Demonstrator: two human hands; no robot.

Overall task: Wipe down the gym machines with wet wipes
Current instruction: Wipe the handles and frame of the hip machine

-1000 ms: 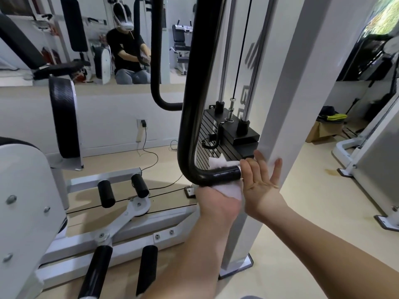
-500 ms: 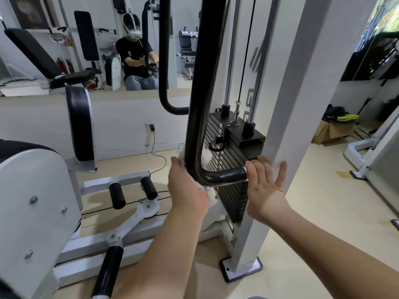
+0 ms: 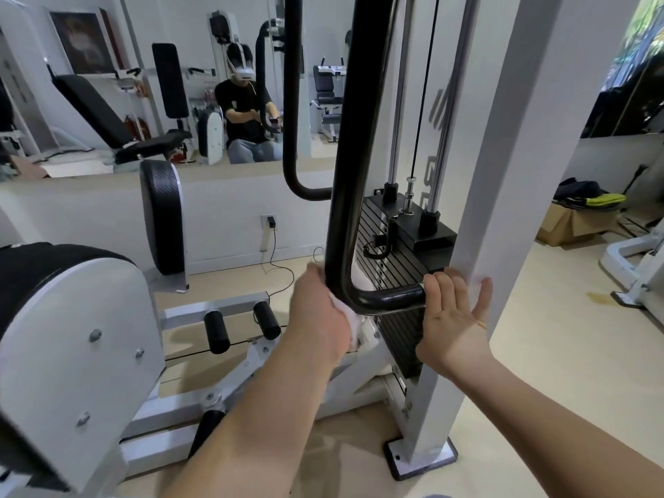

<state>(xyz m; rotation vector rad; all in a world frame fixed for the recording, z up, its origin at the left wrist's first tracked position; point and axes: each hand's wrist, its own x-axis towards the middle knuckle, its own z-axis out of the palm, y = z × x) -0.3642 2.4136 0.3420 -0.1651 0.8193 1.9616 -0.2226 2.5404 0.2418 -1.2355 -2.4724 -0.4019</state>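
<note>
Two hands are set on one machine. The white upright (image 3: 503, 174) is braced by the right hand (image 3: 452, 318), its grip open, fingers flat. Fingers could be pinched against the weight stack (image 3: 395, 253) if the black bar (image 3: 359, 138) swung. The bar's bend is clasped by the left hand (image 3: 319, 314) through the wet wipe (image 3: 351, 327), which might slip out. Grey lettering (image 3: 429, 167) is half hidden and cannot be read.

Pale grey lettering (image 3: 429, 174) runs vertically on the white panel (image 3: 443, 113) just behind and above the weight stack (image 3: 395, 267). The guide rods (image 3: 397, 102) and cable rising from the stack cut across it. Only slanted strokes and blocky shapes like a "B" and an "E" show, and no whole word can be read. The plates of the stack show no legible numbers.
</note>
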